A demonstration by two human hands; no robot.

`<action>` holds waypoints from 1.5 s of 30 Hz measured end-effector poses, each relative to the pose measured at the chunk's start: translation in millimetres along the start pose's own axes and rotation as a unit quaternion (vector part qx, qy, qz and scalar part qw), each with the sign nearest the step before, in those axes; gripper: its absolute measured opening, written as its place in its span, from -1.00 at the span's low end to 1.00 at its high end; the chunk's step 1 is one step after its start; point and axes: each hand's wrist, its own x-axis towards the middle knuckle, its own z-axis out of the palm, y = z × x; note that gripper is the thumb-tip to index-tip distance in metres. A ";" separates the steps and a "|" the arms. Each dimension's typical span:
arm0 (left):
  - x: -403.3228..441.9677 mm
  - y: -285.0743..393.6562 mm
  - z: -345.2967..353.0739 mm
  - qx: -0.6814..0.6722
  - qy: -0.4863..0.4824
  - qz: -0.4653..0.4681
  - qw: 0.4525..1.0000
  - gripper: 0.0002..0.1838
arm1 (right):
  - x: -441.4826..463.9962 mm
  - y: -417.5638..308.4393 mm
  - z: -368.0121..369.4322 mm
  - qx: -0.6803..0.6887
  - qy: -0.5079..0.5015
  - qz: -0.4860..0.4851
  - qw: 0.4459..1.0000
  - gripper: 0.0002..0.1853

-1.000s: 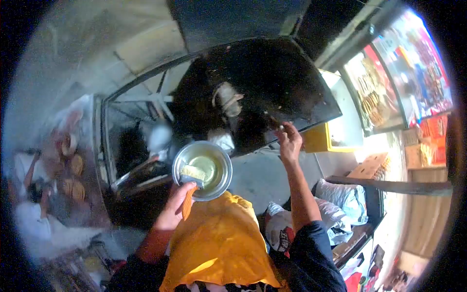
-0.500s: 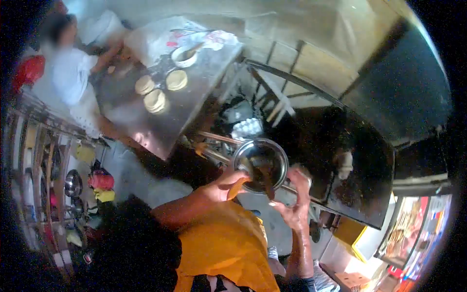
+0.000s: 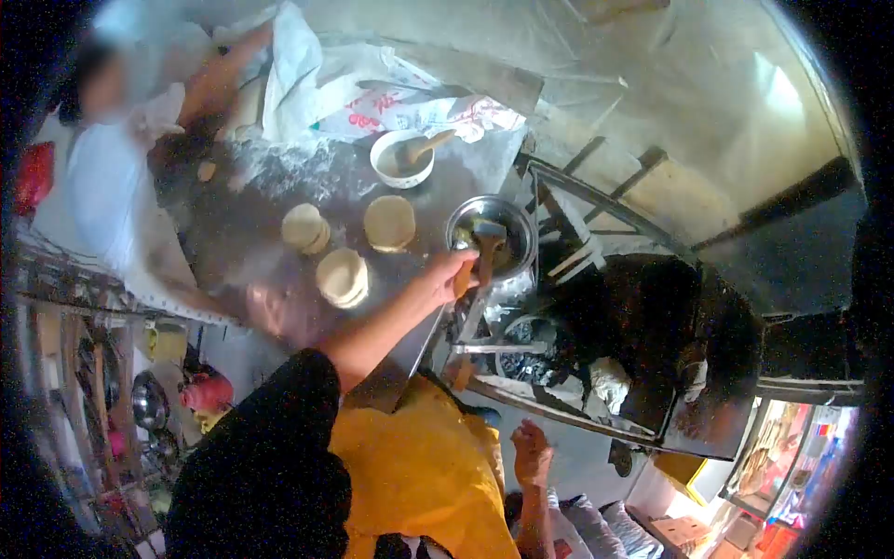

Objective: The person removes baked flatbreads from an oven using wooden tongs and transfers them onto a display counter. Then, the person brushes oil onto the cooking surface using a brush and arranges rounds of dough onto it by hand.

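Observation:
My left hand [image 3: 449, 277] is stretched forward, closed on the rim of a round metal bowl [image 3: 529, 238] and an orange-handled brush. Inside the bowl lie the brush head and what looks like a second brush [image 3: 489, 233]. The bowl is at the right edge of the floury table [image 3: 372, 177]. Near the yellow apron, my right hand [image 3: 532, 451] hangs low with curled fingers; whether it holds anything is hidden. Left of the bowl are stacks of flat dough rounds [image 3: 389, 222] and a white bowl [image 3: 386, 160] with a wooden-handled tool in it.
A person in white [image 3: 107, 186] is at the table's left side. A dark stove or griddle [image 3: 717, 410] with a metal frame stands to the right. Shelves with pans [image 3: 149, 401] are at lower left, filled bags [image 3: 587, 522] at the bottom right.
The view has turned left toward the table. My left hand has carried the metal bowl to the table's edge. My right hand has moved away from the bowl and down.

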 end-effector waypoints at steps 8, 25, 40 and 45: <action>154.8 51.9 -0.5 -0.168 -0.084 0.079 0.979 -0.78 | -21.1 7.8 4.0 0.077 0.067 0.110 0.989 -0.73; 63.9 66.8 -164.9 0.468 0.077 0.341 0.811 -0.64 | -1.3 -24.0 1.6 0.066 0.018 0.106 0.992 -0.74; 82.9 103.9 -198.0 0.480 0.204 0.160 0.838 -0.35 | -14.0 -32.4 27.9 -0.116 0.002 0.081 0.990 -0.68; 10.9 92.2 -145.0 0.433 0.134 0.266 0.850 -0.39 | 8.0 -39.9 34.4 -0.173 -0.016 0.064 0.983 -0.67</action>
